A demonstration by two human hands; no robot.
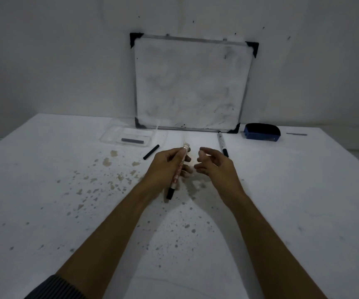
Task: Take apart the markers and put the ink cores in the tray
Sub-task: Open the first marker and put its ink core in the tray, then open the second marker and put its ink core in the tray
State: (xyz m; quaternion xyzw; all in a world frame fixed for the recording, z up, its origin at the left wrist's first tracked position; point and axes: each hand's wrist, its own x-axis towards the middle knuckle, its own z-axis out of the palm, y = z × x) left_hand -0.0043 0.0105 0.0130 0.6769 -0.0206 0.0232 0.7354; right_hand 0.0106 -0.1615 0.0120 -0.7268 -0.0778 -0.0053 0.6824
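My left hand [165, 167] grips a white marker [179, 169] with red print, its black cap pointing toward me and its open rear end pointing away. Just to the right, my right hand [214, 165] hovers with fingers apart and nothing visible in it. A clear plastic tray [111, 138] sits at the back left with one dark ink core [131, 140] lying inside. A loose black stick [151, 152], cap or core I cannot tell, lies on the table just right of the tray. A second whole marker [222, 143] lies to the right of my hands.
A small whiteboard [191, 83] leans against the wall behind the table. A blue eraser [261, 131] rests at the back right, with a thin grey strip [296, 134] beyond it. The white table [66, 212] is stained with specks.
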